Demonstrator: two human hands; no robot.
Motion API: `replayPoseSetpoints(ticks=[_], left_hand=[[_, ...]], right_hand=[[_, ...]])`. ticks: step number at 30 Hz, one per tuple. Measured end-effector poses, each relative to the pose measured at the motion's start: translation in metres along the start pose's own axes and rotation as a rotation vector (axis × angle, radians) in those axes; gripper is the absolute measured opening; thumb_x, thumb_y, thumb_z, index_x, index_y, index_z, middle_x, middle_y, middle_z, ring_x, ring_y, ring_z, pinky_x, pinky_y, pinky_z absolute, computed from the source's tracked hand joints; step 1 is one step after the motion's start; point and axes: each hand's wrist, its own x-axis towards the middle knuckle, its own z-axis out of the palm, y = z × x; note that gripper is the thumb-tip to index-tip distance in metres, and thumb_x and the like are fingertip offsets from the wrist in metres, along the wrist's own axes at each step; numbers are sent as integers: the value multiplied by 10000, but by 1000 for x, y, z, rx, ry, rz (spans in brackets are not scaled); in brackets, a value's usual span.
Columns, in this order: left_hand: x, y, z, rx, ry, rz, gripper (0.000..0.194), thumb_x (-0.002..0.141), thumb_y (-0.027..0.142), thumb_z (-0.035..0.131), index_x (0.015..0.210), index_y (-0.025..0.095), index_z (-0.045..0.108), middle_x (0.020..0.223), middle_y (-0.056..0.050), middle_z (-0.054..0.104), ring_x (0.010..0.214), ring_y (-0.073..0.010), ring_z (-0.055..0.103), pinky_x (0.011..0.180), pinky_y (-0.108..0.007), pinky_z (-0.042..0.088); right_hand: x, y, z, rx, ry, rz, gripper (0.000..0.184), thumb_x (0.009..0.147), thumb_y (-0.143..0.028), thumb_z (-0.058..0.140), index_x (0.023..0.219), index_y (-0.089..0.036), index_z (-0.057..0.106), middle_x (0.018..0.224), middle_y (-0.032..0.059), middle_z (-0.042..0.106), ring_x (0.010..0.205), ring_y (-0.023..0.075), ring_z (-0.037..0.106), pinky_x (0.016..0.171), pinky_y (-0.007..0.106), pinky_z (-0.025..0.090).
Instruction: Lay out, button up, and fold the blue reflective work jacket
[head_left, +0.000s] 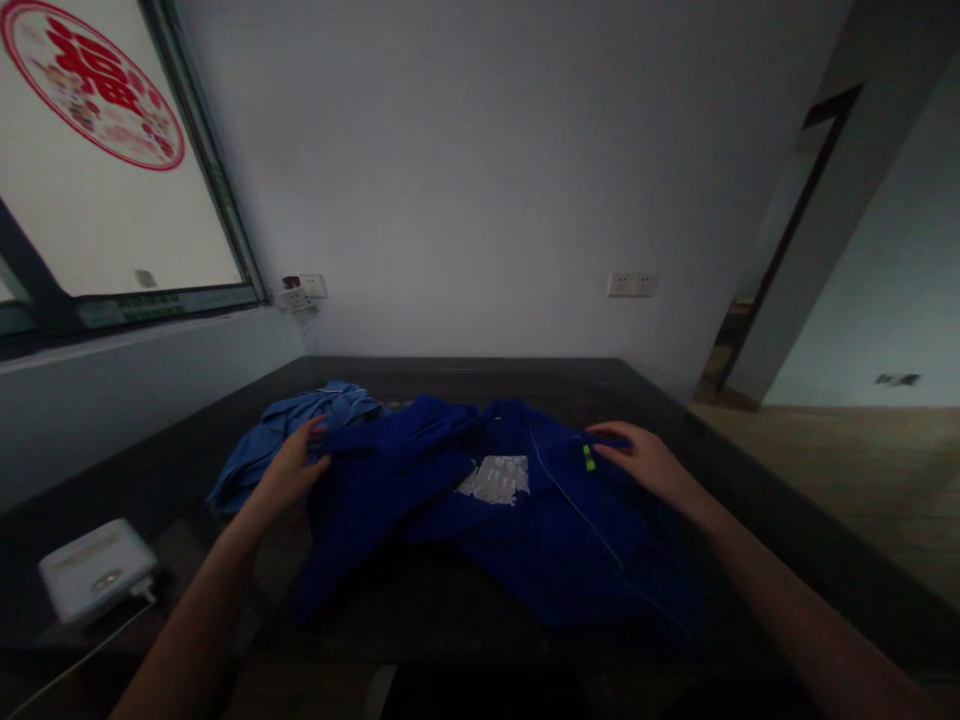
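A dark blue zip jacket (375, 480) lies spread open on the black table. A pale, flaking patch (501, 478) shows at its middle, and a light zip line runs down its right part. My left hand (296, 470) is closed on the jacket's left edge, fingers and thumb pinching the cloth. On the opposite side my right hand (641, 458) pinches the jacket's upper right edge, beside a bright yellow-green tab (589, 458). Behind my left hand lies a crumpled lighter blue garment (262, 440), partly covered by the jacket.
A white box-shaped device (97, 570) with a cable sits at the table's left. The black table (450, 365) meets a pale wall with sockets (632, 285). A window with a red round sticker (97, 85) is at the left; floor and a doorway lie to the right.
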Motion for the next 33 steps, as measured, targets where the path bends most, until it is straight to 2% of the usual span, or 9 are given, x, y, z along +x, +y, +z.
replayPoseSetpoints(ticks=[2,4,8,11,15,22,27,30,33], left_hand=[[-5,26,3,71,102,173,518,769,296,483,1261,134,462,1248,-142,549,1198,-289,495,1042,-497,366],[-16,57,17,108,101,353,425,839,251,417,1246,153,487,1276,-123,518,1235,-262,451,1079,-472,328],[-36,92,71,205,-321,658,417,903,332,433,1313,263,463,1401,-61,429,1302,-246,382,1102,-448,299],[-35,81,111,360,-476,535,585,861,465,512,1403,311,356,1466,-89,349,1360,-324,281,1086,-522,264],[-15,51,135,501,-475,257,719,825,590,493,1444,290,282,1431,-151,378,1321,-355,337,1030,-504,319],[0,47,131,717,-381,63,562,884,553,368,1375,279,386,1261,-162,526,1124,-359,510,864,-520,420],[8,47,119,660,-467,10,491,917,476,308,1299,210,462,1168,-173,609,1039,-330,595,826,-468,462],[10,48,99,544,-587,-33,528,906,475,314,1317,183,471,1228,-176,598,1080,-326,593,877,-448,455],[10,55,70,363,-670,20,534,877,474,350,1245,148,558,1267,-133,591,1161,-276,554,978,-361,411]], right_hand=[[-45,29,-26,-114,68,81,384,783,-459,563,1074,-223,648,1114,91,661,1018,270,621,863,400,514],[-84,57,-38,-200,95,179,458,755,-515,562,1085,-207,640,1106,111,664,996,294,630,878,433,506],[-133,93,-21,-321,-35,208,563,720,-542,574,1144,-174,621,1152,148,642,1040,324,600,919,472,475],[-139,92,8,-404,-76,137,530,745,-454,580,1182,-155,605,1217,171,591,1071,328,558,929,485,453],[-116,73,36,-369,-50,90,382,793,-348,553,1129,-178,617,1221,170,556,1054,306,536,906,470,450],[-76,45,52,85,-114,87,151,822,-347,524,906,-232,574,948,57,623,914,233,576,852,401,464],[-66,37,36,544,230,344,330,706,-457,645,924,-237,534,864,2,578,715,161,571,567,260,491],[-59,34,14,755,450,421,433,579,-429,753,910,-245,544,808,-31,554,563,98,512,415,188,413],[-48,35,-15,815,587,394,454,497,-378,804,858,-230,572,704,-53,520,470,55,426,322,142,278]])
